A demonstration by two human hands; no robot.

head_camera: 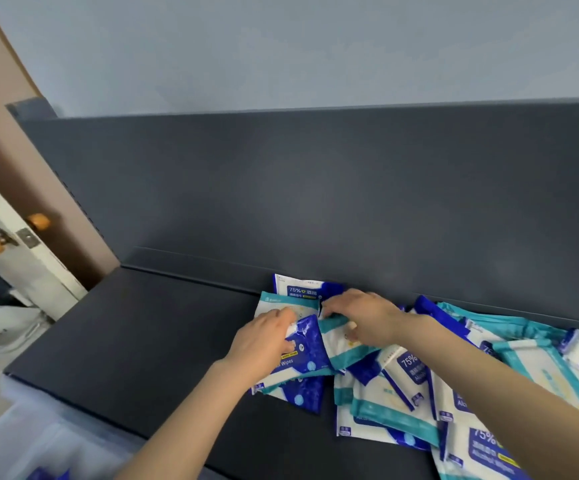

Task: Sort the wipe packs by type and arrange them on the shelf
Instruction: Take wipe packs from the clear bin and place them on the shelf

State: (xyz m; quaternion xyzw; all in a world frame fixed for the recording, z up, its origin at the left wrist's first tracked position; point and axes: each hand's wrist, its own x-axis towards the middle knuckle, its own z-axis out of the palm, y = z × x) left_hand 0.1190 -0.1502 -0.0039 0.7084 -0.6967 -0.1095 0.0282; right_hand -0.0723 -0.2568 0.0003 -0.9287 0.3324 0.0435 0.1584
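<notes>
Shelf (135, 341): dark grey, flat, with a tall back panel of the same colour; it carried all the wipe packs.

Left hand (267, 341): fingers curled over the upper edge of a blue alcohol-wipe pack (310, 351), gripping it. This pack lay on top of a small stack near the middle of the shelf.

Right hand (360, 317): fingers bent down onto a teal-edged pack (341, 344), holding its top edge. This pack was touching the blue one on its right side.

Behind the hands: a second teal-edged pack (286, 303) lay flat, and a blue "75%" pack (305, 289) sat against the back panel, partly overlapped by the former.

Loose pile (488, 375): mixed blue and teal packs, overlapping and tilted, spread from the right hand to the right edge of the view.

Surroundings: a white door (14, 237) with orange knobs (38, 221) at left; a clear plastic bin (38, 441) below the shelf's front edge, with something blue inside, too blurred to name.
</notes>
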